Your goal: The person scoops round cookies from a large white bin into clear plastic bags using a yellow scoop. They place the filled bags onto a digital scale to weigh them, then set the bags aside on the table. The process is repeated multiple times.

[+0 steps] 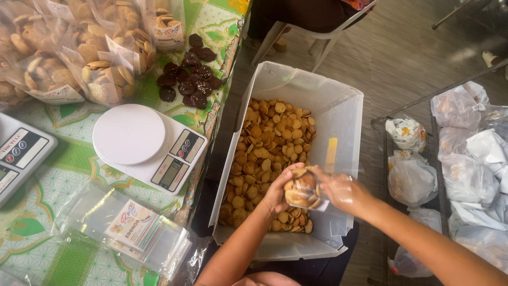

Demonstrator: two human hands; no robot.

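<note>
Golden biscuits point(267, 153) fill the plastic tub point(349, 114) directly beneath my hands; left fingers point(283, 177) and right fingers point(323, 177) pinch a small clear bag point(302, 191) between them, beside the bench point(47, 212)

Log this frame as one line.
left hand: filling small clear bag | right hand: holding bag | below: cookie bin | scale: bare

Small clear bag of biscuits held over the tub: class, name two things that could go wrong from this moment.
1. The small clear bag, gripped by the left hand and right hand, looks quite full; biscuits might spill over its mouth, though probably back into the white tub.
2. The dark biscuits lie loose near the table edge and could be knocked off.
</note>
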